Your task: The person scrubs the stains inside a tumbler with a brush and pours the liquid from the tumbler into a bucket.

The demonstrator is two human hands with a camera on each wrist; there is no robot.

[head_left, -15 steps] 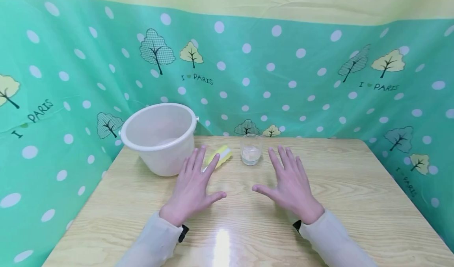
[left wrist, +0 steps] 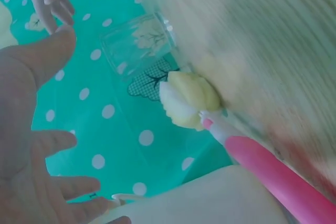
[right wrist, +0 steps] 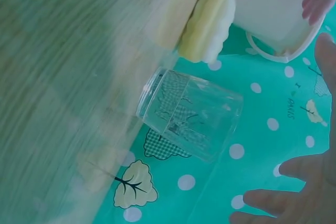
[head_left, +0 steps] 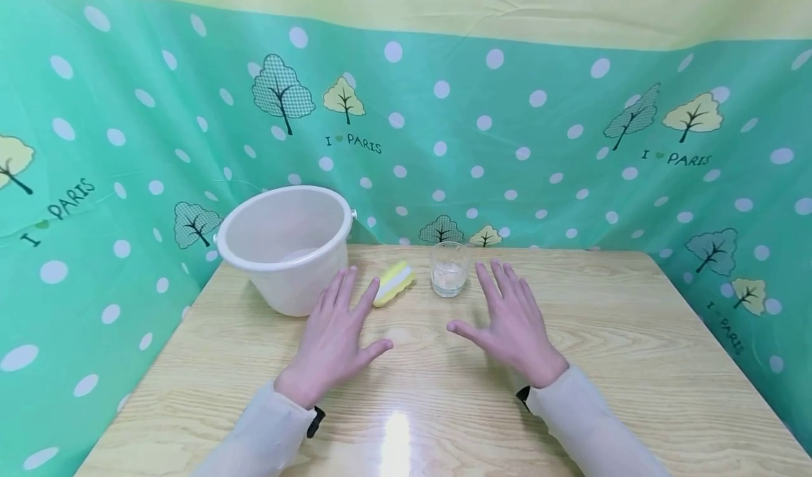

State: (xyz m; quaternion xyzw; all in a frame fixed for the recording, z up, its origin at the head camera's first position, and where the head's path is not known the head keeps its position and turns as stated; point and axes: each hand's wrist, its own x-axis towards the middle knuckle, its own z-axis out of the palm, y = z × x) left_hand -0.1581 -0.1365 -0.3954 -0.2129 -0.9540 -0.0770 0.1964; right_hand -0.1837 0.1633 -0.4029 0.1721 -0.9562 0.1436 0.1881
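Over the table point(head_left: 634, 308), our left hand point(head_left: 332, 342) and right hand point(head_left: 515, 329) spread wide, holding nothing; a careless inward sweep, we judge, could topple the nearby glass point(head_left: 448, 278).

On the wood-grained table point(head_left: 634, 336), a yellow-and-white, pink-handled sponge brush point(head_left: 394, 284) lies between a round white plastic bucket point(head_left: 292, 288), left, and a clear glass tumbler point(head_left: 448, 274), right; dotted green cloth point(head_left: 545, 128) hangs behind.
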